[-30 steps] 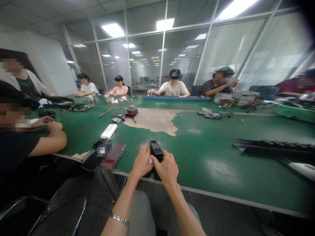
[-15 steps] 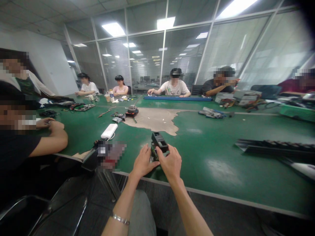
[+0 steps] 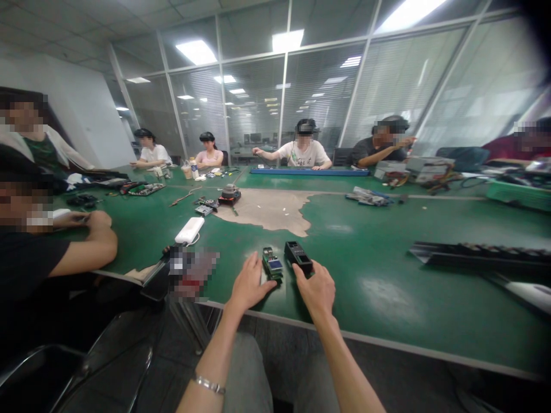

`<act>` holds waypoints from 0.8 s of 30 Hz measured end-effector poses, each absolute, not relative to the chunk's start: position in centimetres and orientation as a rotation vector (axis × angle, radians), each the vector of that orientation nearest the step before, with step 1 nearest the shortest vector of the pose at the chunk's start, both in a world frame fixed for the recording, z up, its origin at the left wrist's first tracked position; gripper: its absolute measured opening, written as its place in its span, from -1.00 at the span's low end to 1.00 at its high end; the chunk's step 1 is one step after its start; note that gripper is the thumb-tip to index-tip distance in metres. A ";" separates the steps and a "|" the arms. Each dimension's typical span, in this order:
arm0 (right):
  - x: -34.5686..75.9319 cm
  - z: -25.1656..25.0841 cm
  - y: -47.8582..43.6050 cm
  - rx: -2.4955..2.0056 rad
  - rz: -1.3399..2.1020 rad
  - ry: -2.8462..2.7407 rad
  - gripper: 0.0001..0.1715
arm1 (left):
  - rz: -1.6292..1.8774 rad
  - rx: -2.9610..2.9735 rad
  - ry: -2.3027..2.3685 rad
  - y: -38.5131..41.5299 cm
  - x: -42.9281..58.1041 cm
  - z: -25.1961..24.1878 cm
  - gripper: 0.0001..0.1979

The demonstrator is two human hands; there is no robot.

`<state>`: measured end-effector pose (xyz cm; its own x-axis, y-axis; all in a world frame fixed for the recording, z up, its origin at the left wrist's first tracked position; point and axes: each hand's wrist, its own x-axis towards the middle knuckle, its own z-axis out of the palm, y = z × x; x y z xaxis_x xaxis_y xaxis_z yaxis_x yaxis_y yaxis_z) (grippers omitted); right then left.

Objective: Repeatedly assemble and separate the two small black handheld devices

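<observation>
A small green circuit board (image 3: 272, 265) with a blue-white screen is near the table's front edge. My left hand (image 3: 248, 282) holds it from the left, fingers along its side and thumb at its lower end; the exact contact is hard to see. To the right of the board, my right hand (image 3: 317, 288) grips a black plastic casing (image 3: 298, 256) with rectangular openings. Its thumb lies on the near end, and the other fingers are partly hidden behind the casing. Board and casing are apart, with a narrow gap between them.
A white power strip (image 3: 190, 230) lies left of my hands. Beyond are a bare tan patch (image 3: 267, 209) and a dark round-topped part (image 3: 229, 193). At right lies a long black metal tray (image 3: 473, 258). Several people sit around the green table (image 3: 365, 246); a neighbour's arm (image 3: 92, 244) rests at left.
The black casing has come off the circuit board and moved right with my right hand. My left hand has stayed by the board, whose screen is now uncovered.
</observation>
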<state>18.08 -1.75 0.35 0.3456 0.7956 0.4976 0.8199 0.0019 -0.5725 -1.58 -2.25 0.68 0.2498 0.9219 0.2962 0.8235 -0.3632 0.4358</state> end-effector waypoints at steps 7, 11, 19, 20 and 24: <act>17.9 0.7 -1.6 -1.909 0.001 -1.480 -0.52 | 0.756 2.326 1.656 -2.2 -1.4 0.6 -0.26; 18.0 0.8 -1.8 -1.967 0.001 -1.501 -0.53 | 0.745 2.325 1.672 -2.2 -1.4 0.6 -0.25; 18.0 0.3 -2.2 -1.968 -0.062 -1.498 -0.30 | 0.736 2.338 1.674 -2.2 -1.4 0.5 -0.23; 18.0 0.3 -2.2 -1.961 -0.064 -1.494 -0.27 | 0.734 2.336 1.676 -2.2 -1.4 0.5 -0.23; 18.1 0.4 -2.1 -1.933 -0.043 -1.499 -0.33 | 0.730 2.337 1.678 -2.1 -1.4 0.5 -0.23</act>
<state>18.09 -2.12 0.37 0.3360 0.8446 0.4168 0.8669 -0.1044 -0.4874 -1.41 -2.15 0.51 0.2453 0.9260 0.2871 0.8413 -0.3505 0.4116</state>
